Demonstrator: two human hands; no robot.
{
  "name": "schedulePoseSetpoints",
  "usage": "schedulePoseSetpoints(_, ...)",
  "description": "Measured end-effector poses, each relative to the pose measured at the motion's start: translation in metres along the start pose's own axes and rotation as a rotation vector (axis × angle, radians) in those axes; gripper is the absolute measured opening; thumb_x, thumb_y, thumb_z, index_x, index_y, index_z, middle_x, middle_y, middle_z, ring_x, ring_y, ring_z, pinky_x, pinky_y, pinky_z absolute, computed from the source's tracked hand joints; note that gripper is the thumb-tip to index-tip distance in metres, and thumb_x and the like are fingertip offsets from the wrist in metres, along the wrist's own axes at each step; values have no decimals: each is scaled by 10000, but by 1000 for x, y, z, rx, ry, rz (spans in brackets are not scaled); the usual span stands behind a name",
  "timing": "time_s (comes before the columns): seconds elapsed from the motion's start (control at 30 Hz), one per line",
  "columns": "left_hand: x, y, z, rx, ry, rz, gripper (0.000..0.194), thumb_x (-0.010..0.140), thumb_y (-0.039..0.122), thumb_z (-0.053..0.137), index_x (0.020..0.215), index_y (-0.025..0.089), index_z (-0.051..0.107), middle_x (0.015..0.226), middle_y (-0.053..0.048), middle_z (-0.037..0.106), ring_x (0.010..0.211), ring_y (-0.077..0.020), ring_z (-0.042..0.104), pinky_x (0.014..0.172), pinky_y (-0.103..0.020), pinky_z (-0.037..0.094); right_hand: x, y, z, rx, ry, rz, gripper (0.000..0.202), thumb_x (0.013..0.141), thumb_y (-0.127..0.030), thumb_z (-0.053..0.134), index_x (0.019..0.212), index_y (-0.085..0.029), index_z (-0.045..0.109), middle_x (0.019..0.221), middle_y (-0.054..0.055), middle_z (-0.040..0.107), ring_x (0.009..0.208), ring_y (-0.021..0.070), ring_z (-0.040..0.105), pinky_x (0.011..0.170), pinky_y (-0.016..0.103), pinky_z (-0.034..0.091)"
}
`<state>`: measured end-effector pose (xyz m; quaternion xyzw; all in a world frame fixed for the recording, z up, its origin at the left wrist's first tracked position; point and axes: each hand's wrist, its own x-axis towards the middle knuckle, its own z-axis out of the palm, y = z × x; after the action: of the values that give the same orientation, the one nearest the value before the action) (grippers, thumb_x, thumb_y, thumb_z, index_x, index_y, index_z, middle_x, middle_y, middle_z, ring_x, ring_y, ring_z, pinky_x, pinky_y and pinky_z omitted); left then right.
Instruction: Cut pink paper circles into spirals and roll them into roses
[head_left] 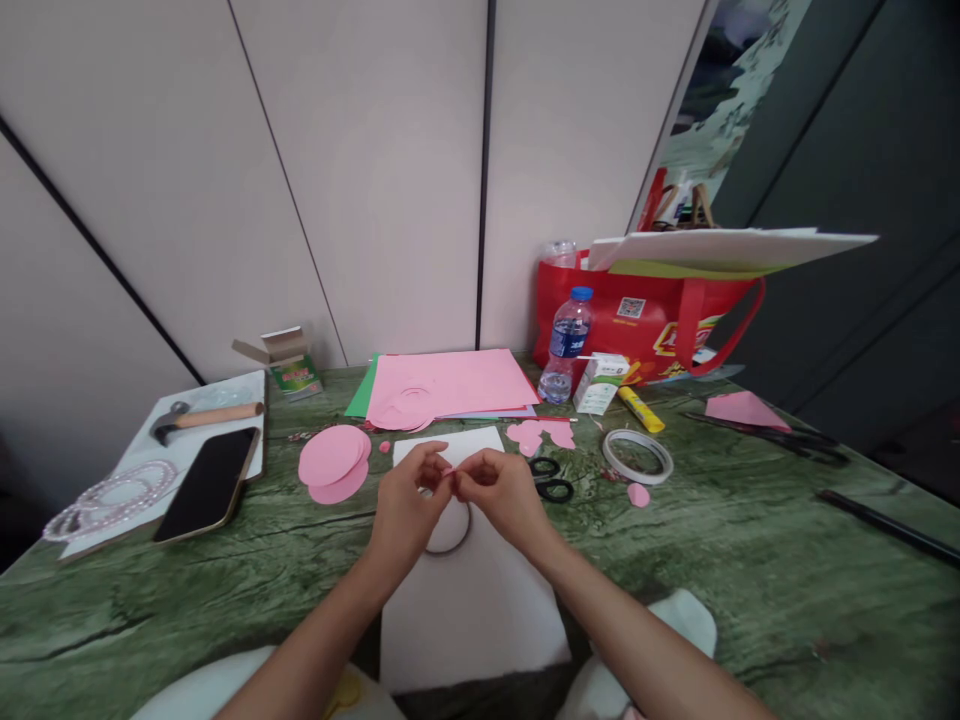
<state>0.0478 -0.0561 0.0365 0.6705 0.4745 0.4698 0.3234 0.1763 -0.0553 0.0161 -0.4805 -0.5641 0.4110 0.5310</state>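
Observation:
My left hand (412, 490) and my right hand (499, 490) meet over a white sheet (472, 620). Their fingertips pinch a small pink piece (450, 472) between them, mostly hidden by the fingers. Under the hands a thin dark ring (448, 550) lies on the sheet, partly covered. Black-handled scissors (553, 490) rest just right of my right hand. Pink paper circles (334, 460) are stacked to the left, and pink petal-shaped cutouts (531, 436) lie behind the scissors.
Pink sheets (465, 380) lie at the back. A bottle (566, 345), a small carton (600, 383), a glue stick (641, 410), a tape roll (637, 457) and a red bag (645, 330) are on the right. A phone (210, 482), hammer (210, 416) and beads (112, 497) are left.

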Motion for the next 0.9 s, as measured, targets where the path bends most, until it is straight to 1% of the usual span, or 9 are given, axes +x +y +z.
schedulePoseSetpoints(0.1, 3, -1, 0, -167, -5, -120, 252, 658, 207, 645, 896, 136, 598, 708, -28, 659, 624, -151, 633, 620, -291, 534, 2, 2, 0, 82, -22, 57, 102, 658, -248, 600, 645, -147, 599, 535, 39, 640, 494, 167, 613, 499, 279, 506)
schedulePoseSetpoints(0.2, 4, -3, -2, -156, -13, -172, 154, 633, 229, 668, 744, 124, 643, 705, -56, 680, 653, -177, 644, 633, -299, 532, 1, 1, -1, 26, -4, 15, 85, 669, -228, 586, 644, -149, 606, 536, 32, 641, 494, 162, 616, 498, 265, 502)
schedulePoseSetpoints(0.27, 4, -3, -3, -78, -15, -148, 116, 635, 226, 663, 696, 127, 664, 723, -70, 690, 679, -191, 645, 652, -308, 527, 0, -2, -2, -81, 28, -52, 58, 671, -193, 584, 651, -155, 623, 574, 33, 658, 524, 158, 622, 520, 254, 499)
schedulePoseSetpoints(0.33, 4, -3, -3, -23, -5, -95, 105, 651, 220, 649, 707, 135, 673, 741, -69, 693, 693, -195, 643, 663, -314, 523, -1, -4, -2, -151, 50, -95, 56, 676, -166, 583, 668, -160, 638, 619, 36, 674, 552, 156, 628, 541, 246, 498)
schedulePoseSetpoints(0.43, 3, -3, -1, 17, 11, -25, 90, 675, 212, 625, 716, 142, 665, 726, -58, 681, 673, -184, 638, 652, -311, 523, -3, -6, -2, -175, 51, -123, 79, 703, -157, 567, 693, -165, 645, 646, 35, 681, 572, 155, 631, 554, 244, 496)
schedulePoseSetpoints(0.53, 1, -5, 1, 31, 36, 13, 78, 687, 198, 611, 728, 145, 651, 725, -50, 672, 665, -175, 638, 648, -306, 528, -4, -8, -1, -244, 75, -168, 91, 718, -154, 562, 691, -174, 646, 651, 30, 681, 583, 158, 626, 569, 254, 491)
schedulePoseSetpoints(0.63, -1, -5, 4, 39, 67, 36, 74, 697, 186, 599, 741, 146, 643, 731, -47, 667, 676, -170, 639, 654, -302, 531, -5, -11, 0, -300, 118, -171, 91, 707, -134, 569, 681, -169, 648, 651, 37, 681, 581, 164, 622, 580, 268, 490)
schedulePoseSetpoints(0.73, -3, -5, 7, 44, 90, 56, 69, 705, 175, 590, 744, 149, 639, 734, -41, 662, 679, -162, 637, 656, -292, 533, -5, -13, 0, -299, 145, -160, 91, 691, -117, 576, 682, -163, 653, 653, 40, 682, 585, 169, 622, 592, 278, 495)
schedulePoseSetpoints(0.9, -5, -4, 8, 42, 105, 114, 66, 717, 159, 579, 757, 154, 632, 753, -37, 649, 697, -155, 627, 659, -285, 532, -5, -12, 0, -266, 147, -162, 105, 680, -110, 576, 690, -166, 664, 668, 37, 683, 602, 171, 620, 603, 280, 502)
